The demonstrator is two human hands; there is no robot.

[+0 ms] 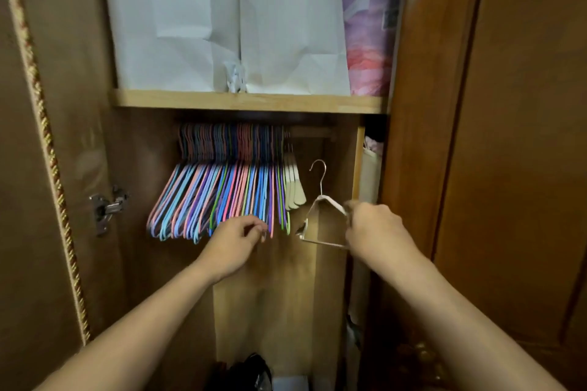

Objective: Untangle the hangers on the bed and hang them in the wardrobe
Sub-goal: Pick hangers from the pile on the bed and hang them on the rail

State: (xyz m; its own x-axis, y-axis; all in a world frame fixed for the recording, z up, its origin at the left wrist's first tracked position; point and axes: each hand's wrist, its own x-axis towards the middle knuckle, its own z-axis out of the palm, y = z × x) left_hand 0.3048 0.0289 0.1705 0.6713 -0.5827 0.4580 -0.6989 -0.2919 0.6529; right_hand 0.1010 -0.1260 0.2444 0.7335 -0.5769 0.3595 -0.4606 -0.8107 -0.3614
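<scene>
Open brown wardrobe door left with metal hinge, pale wood shelf across, white bag on shelf, closed door right, dim light.

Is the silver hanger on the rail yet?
No. The right hand holds the silver hanger, hook below the rail.

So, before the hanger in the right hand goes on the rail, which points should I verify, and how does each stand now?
1. Right hand grips the silver hanger: ok.
2. Hook of that hanger points up, below the rail: ok.
3. Bare rail to the right of the coloured hangers: ok, a short stretch shows.
4. Left hand out of the way: not ok, its fingers are at the lower ends of the coloured hangers.
5. Silver hanger free of the cream hangers: ok, a gap shows.
6. Grip firmness: cannot tell, blurred.
</scene>
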